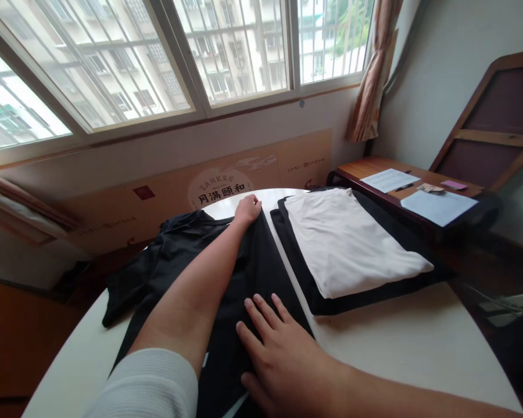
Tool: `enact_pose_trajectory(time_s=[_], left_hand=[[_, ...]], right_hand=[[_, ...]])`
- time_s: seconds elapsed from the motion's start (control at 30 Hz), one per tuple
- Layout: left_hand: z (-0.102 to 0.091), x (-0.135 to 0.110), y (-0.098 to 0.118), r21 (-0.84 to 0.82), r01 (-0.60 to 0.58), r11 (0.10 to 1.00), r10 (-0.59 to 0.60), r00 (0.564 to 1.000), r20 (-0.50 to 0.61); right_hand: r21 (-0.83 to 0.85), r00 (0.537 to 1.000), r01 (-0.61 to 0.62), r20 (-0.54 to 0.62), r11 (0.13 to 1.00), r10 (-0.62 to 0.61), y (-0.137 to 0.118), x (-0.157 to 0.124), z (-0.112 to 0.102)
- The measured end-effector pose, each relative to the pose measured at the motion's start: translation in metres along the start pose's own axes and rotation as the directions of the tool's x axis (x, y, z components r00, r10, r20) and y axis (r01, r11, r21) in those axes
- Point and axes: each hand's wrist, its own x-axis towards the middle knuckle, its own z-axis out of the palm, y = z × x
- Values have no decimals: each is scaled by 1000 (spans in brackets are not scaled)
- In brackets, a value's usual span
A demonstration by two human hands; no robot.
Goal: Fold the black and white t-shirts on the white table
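A black T-shirt (230, 325) lies spread on the white round table (375, 342), one sleeve out to the left. My left hand (247, 210) reaches to its far end near the collar, fingers curled closed on the cloth at the shoulder. Exactly how the fingertips pinch the fabric is partly hidden. Nearer to me, my right hand (287, 354) rests palm down on the shirt's right part with its fingers spread. Beside the shirt, to the right, a folded white garment (348, 244) lies on top of folded black clothing (303, 284).
At the right stands a wooden side table (357, 168) with papers (438, 206), a pen and a pink pad. A framed wooden panel (497, 110) leans behind it. Past the table's far edge are a printed cardboard panel (261, 168) and a barred window (230, 52).
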Motion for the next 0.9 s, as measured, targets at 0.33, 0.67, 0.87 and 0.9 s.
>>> enact_pose_trajectory(time_s=[0.33,0.67,0.87,0.9], left_hand=[[-17,3,-34,-141,-14,990,30,994,109],[-24,-14,-70,-287,-28,958,55,995,88],[-38,-25,-75,-274,-72,959,116,982,148],[-41,-27,-75,-260,-82,962,118,985,123]], right_hand=[[52,997,-25,76,998,21,-1,-1,-13],[45,985,-18,172,999,10,-1,0,-12],[53,979,-43,204,998,31,-2,1,-12],[51,977,-40,212,998,28,-2,1,-12]])
